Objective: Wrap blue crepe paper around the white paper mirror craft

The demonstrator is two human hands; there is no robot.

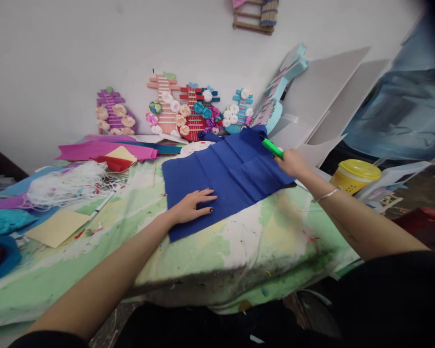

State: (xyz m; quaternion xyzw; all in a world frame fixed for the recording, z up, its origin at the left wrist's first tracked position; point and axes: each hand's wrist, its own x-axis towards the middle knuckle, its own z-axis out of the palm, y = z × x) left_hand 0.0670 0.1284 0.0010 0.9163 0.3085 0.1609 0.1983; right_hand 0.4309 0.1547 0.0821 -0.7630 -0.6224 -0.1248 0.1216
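A dark blue sheet of creased paper point(221, 169), which looks like crepe paper, lies across the table with several fold lines in it. Its far right end is bunched up. My left hand point(194, 205) rests flat on the sheet's near left part, fingers spread. Over the sheet's right side, my right hand point(292, 162) grips a bright green pen-like tool point(273, 147) with a dark tip pointing to the far left. Whether it is a cutter or a marker I cannot tell. The tip is close to the bunched end; contact is unclear.
Decorated paper guitar shapes point(192, 113) lean along the wall. To the left are white string point(72, 183), pink paper point(105, 149) and a cream sheet point(58, 228). At right stand grey boards point(333, 92) and a yellow-lidded tub point(358, 171). A stained green cloth point(217, 256) covers the table.
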